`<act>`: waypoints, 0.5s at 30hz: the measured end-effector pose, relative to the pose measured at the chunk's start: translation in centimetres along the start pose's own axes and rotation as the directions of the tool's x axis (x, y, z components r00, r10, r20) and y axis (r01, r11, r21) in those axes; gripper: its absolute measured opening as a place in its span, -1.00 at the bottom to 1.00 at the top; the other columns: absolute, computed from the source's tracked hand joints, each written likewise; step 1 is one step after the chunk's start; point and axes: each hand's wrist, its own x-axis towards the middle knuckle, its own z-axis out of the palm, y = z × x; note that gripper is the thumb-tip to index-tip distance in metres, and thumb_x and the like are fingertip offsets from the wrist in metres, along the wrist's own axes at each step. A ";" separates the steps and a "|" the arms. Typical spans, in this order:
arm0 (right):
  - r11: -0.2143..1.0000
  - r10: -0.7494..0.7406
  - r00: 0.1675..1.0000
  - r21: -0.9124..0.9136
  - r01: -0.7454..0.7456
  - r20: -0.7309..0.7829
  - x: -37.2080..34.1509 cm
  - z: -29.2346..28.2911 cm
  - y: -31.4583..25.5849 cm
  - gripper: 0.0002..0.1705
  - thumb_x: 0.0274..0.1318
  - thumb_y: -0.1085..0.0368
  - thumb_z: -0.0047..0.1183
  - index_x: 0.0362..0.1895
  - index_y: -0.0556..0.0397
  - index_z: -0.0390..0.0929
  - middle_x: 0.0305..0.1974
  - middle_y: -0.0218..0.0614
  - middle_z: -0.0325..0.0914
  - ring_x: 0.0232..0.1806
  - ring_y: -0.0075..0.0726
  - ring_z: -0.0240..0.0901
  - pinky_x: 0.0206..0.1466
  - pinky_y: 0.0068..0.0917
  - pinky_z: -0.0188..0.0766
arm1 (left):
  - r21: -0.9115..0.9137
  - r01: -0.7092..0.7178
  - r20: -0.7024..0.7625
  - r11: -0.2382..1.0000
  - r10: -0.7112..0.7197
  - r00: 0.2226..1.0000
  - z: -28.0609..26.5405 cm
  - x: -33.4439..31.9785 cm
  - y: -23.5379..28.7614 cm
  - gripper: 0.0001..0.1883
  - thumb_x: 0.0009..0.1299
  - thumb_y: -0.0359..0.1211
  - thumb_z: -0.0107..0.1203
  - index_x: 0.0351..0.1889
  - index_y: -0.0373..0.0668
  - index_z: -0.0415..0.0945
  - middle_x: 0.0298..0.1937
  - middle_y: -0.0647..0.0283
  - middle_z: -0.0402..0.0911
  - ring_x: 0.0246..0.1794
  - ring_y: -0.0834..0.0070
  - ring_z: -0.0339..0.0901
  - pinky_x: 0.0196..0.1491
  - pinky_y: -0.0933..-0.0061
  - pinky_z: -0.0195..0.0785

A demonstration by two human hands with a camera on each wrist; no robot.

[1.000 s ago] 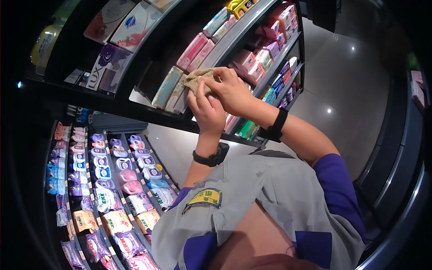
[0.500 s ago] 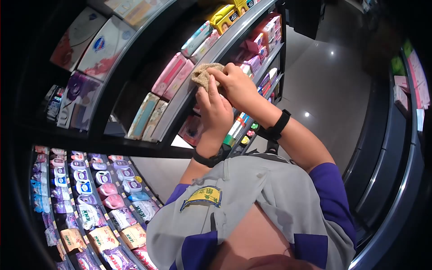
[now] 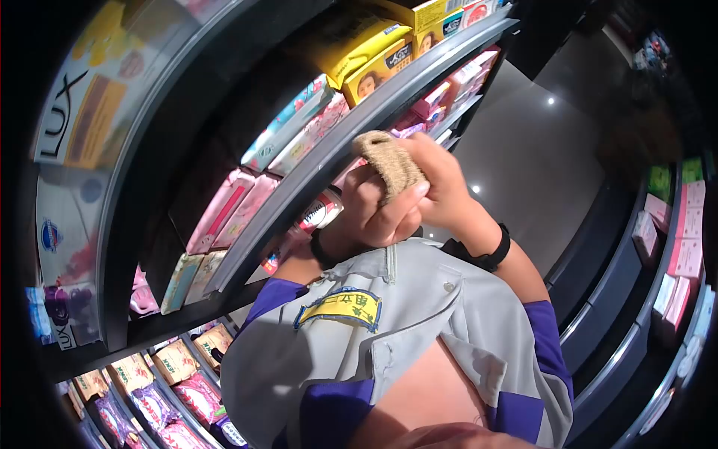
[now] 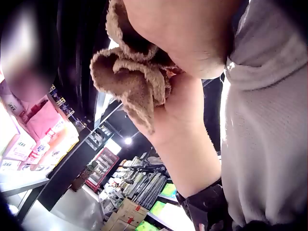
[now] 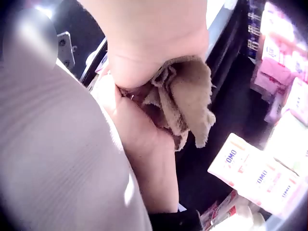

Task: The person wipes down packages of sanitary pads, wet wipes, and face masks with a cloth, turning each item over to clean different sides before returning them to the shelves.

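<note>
A tan terry cloth [image 3: 395,163] is bunched and folded between my two hands in front of the chest. My right hand [image 3: 440,183] grips it from the right, its thumb lying across the lower part. On the other side, my left hand [image 3: 365,211] holds the cloth with bent fingers, close against the right hand. In the left wrist view the cloth [image 4: 132,82] hangs in loose folds beside the palms. Its ruffled edge [image 5: 192,101] sticks out from between the hands in the right wrist view.
A shelf edge [image 3: 329,153] runs diagonally to the left of the hands, with yellow soap packs [image 3: 378,71] and pink packs [image 3: 224,209] on it. Wrapped packs [image 3: 157,400] line lower racks. Across the aisle floor [image 3: 516,150] stand more shelves with pink boxes [image 3: 686,232].
Both hands have drawn back from the shelf toward the chest with the cloth, which is now folded into a narrower bundle. The head view has shifted along the shelf, bringing yellow soap packs nearer.
</note>
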 end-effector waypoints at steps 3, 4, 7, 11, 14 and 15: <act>0.979 -0.039 0.986 -0.204 0.005 -0.162 0.9 -1.8 2.3 -0.42 -0.18 0.35 0.25 0.07 0.02 0.50 -0.32 -0.14 0.39 -0.32 0.03 0.43 -0.29 -0.27 0.42 | 0.060 0.078 0.091 0.995 -0.084 0.992 2.4 2.2 -1.0 -0.59 0.24 -0.50 0.12 0.10 -0.18 0.53 -0.10 0.04 0.43 -0.11 0.05 0.48 -0.01 0.10 0.42; 0.966 -0.036 0.981 -0.256 -0.014 -0.190 1.5 -2.4 2.8 -0.36 -0.24 0.41 0.25 0.10 -0.01 0.49 -0.31 -0.15 0.40 -0.32 0.03 0.45 -0.28 -0.26 0.44 | 0.079 0.144 0.097 0.986 -0.151 0.984 3.4 2.4 -1.3 -0.54 0.22 -0.55 0.11 0.15 -0.24 0.48 -0.09 -0.02 0.43 -0.12 0.00 0.47 -0.01 0.07 0.41; 0.910 -0.021 0.980 -0.409 -0.063 -0.197 2.7 -3.9 4.7 -0.37 -0.26 0.47 0.25 0.07 -0.07 0.53 -0.31 -0.22 0.41 -0.32 -0.01 0.47 -0.30 -0.29 0.45 | 0.042 0.213 0.165 0.976 -0.217 0.962 5.2 2.9 -2.4 -0.47 0.17 -0.58 0.13 0.18 -0.26 0.45 -0.10 -0.05 0.41 -0.13 -0.06 0.47 -0.01 0.02 0.41; 0.950 0.016 0.996 -0.310 -0.042 -0.087 3.6 -5.0 5.5 -0.37 -0.28 0.44 0.28 0.06 -0.08 0.55 -0.31 -0.23 0.40 -0.32 0.00 0.47 -0.31 -0.26 0.46 | 0.070 0.142 0.162 0.987 -0.151 0.975 5.7 3.2 -2.9 -0.46 0.14 -0.59 0.13 0.16 -0.27 0.46 -0.12 -0.03 0.42 -0.14 -0.04 0.49 -0.06 0.04 0.43; 0.963 -0.043 0.999 -0.265 0.040 -0.004 3.8 -6.1 6.4 -0.39 -0.28 0.34 0.31 0.04 -0.07 0.56 -0.35 -0.24 0.38 -0.35 -0.04 0.46 -0.34 -0.27 0.45 | 0.140 0.126 0.086 0.982 -0.139 0.986 6.8 3.2 -2.4 -0.51 0.16 -0.59 0.10 0.13 -0.26 0.50 -0.13 -0.03 0.45 -0.15 0.00 0.51 -0.06 0.05 0.44; 0.959 -0.078 0.997 -0.272 0.079 0.014 4.1 -6.8 6.7 -0.40 -0.27 0.33 0.31 0.03 -0.08 0.56 -0.36 -0.25 0.38 -0.37 -0.06 0.46 -0.36 -0.28 0.44 | 0.124 0.124 0.075 0.985 -0.134 0.988 7.5 3.4 -2.4 -0.52 0.18 -0.58 0.10 0.13 -0.26 0.50 -0.11 -0.03 0.45 -0.14 0.00 0.51 -0.05 0.05 0.44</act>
